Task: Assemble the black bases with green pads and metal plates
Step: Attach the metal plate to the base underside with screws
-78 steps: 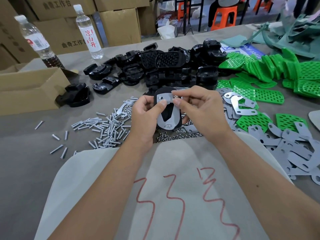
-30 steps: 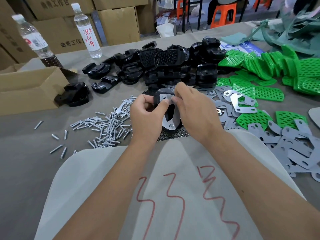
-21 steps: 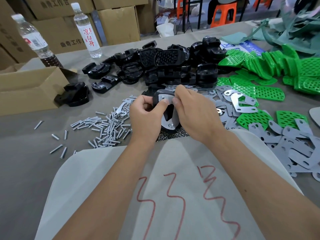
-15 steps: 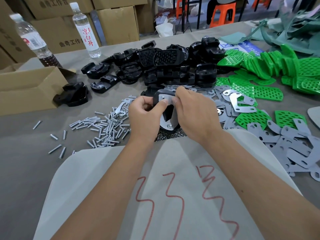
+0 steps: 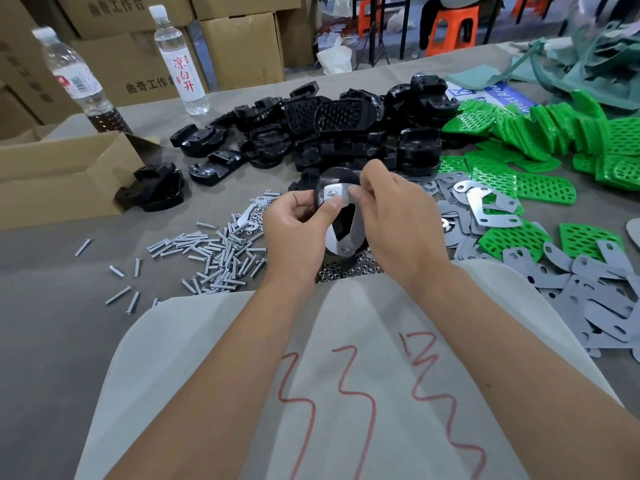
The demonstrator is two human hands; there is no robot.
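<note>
- Left hand [image 5: 298,223]: fingers curled round the left edge of a black base [image 5: 341,225], thumb pressed on the top of the metal plate [image 5: 353,233] seated on it.
- Right hand [image 5: 398,216]: pinches the plate's upper right end between thumb and forefinger; other fingers curled.
- Base held upright-tilted above the table [image 5: 52,271], between both hands, over a small heap of nuts [image 5: 349,270]. A screw head shows at the plate's top and another at its lower tip.
- Pile of black bases [image 5: 332,133] behind the hands, mid-table; one more base [image 5: 152,188] sits alone to the left, just beside a cardboard box [image 5: 59,178].
- Green pads [image 5: 540,133] heaped at right rear; several lie flat nearer, mixed with loose metal plates [image 5: 485,206].
- Grey film-covered plates [image 5: 595,299] spread at near right.
- Screws [image 5: 214,254] scattered left of the left hand.
- Two bottles [image 5: 180,60] stand at the far left edge of the table.
- White sheet with red squiggles [image 5: 346,393] lies under both forearms.
</note>
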